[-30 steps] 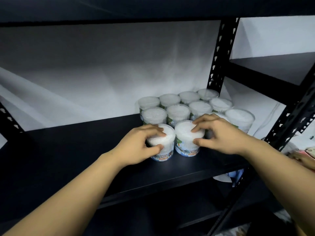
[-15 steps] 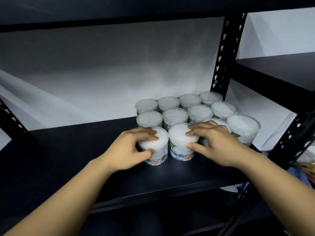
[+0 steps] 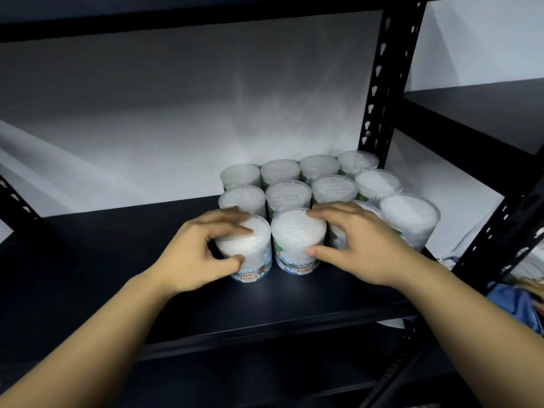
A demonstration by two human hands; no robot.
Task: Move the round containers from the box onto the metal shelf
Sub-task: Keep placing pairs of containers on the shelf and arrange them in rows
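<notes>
1. I am looking down at a black metal shelf [image 3: 88, 260]; its matte board fills the lower half of the frame, with a lighter sheen near the middle where the light falls.
2. Behind the board a pale grey wall [image 3: 176, 113] takes up the upper centre, brightest just above the containers and darker toward the upper left.
3. A black perforated upright [image 3: 379, 92] rises right of centre, and another slotted post [image 3: 500, 231] crosses the right edge.
4. At the upper right a second dark shelf board [image 3: 485, 107] belongs to a neighbouring bay.
5. The shelf level above runs as a dark band [image 3: 176, 7] along the top of the frame.
6. The round containers [image 3: 288, 195] stand upright in a tight cluster right of centre on the board, rows touching, clear lids showing white cotton buds.
7. My left hand [image 3: 194, 254] grips the front-left container [image 3: 250, 248], fingers over its lid and thumb curled against its side; the label reads "COTTON BUDS".
8. My right hand [image 3: 362, 245] holds the front container beside it [image 3: 297, 240], fingertips on the lid's far edge and thumb pressed on the side wall.
9. These two front containers stand just beside each other, nearest the board's front edge.
10. At the lower right, past the post, something blue [image 3: 518, 304] shows; I cannot tell what it is.
11. Below the board, a lower shelf level [image 3: 265, 378] lies in deep shadow.
</notes>
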